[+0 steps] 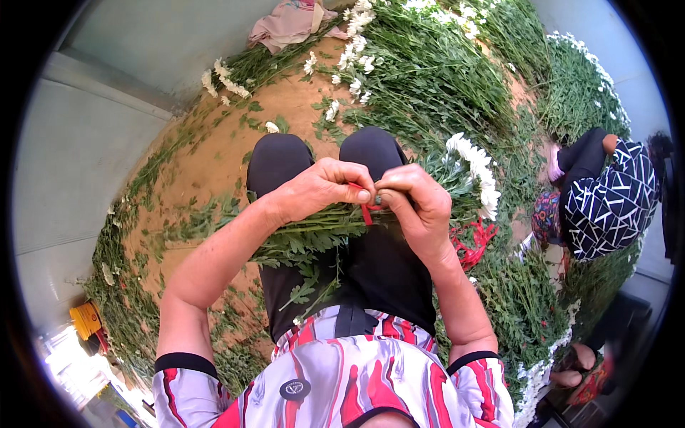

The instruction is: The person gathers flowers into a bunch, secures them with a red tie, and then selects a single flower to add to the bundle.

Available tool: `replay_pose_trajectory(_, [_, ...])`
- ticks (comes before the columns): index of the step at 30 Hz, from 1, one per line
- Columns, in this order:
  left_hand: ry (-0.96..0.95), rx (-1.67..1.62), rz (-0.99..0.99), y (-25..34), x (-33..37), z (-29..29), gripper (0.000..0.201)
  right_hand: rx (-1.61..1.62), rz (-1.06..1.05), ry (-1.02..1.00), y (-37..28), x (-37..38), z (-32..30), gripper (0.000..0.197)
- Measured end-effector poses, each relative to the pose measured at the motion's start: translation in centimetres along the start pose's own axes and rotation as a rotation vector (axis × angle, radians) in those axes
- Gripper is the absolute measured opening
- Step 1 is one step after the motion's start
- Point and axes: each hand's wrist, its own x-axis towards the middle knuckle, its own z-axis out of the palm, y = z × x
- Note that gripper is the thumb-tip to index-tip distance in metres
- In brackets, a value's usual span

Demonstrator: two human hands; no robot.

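Across my lap lies a bunch of white chrysanthemums (477,171), its blooms to the right and its leafy stems to the left. A narrow red tie (367,214) goes around the stems. My left hand (330,187) pinches one end of the tie between thumb and forefinger. Close beside it, my right hand (417,200) has its fingers pressed together at the tie's other side; its fingertips are slightly blurred. Both hands sit just above the stems, over my knees. A tangle of red ties (474,244) lies right of my right forearm.
Big heaps of cut chrysanthemum stems (435,75) cover the floor ahead and to the right. Loose leaves and blooms litter the brown floor (189,178) at left. A pink cloth (287,25) lies by the far wall. Another person (606,192) sits at the right among the flowers.
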Motion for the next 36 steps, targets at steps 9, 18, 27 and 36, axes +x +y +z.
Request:
replay_pose_trajectory(9, [0.041, -0.209, -0.045, -0.3, -0.8, -0.7, 0.008, -0.327, -0.094, -0.057, -0.6, -0.7, 0.8, 0.023])
replay_pose_trajectory(18, [-0.020, -0.063, -0.020, 0.4, -0.8, -0.7, 0.006, -0.284, -0.081, -0.110, 0.0, -0.3, 0.4, 0.014])
replay_pose_trajectory(27, [0.351, 0.761, 0.339, 0.2, -1.0, 2.2, 0.015, -0.208, -0.043, -0.196, 0.1, -0.1, -0.3, 0.012])
replay_pose_trajectory(36, [0.603, 1.057, 0.668, -0.5, -0.9, 3.6, 0.019, -0.118, -0.004, -0.181, 0.9, 0.3, -1.0, 0.015])
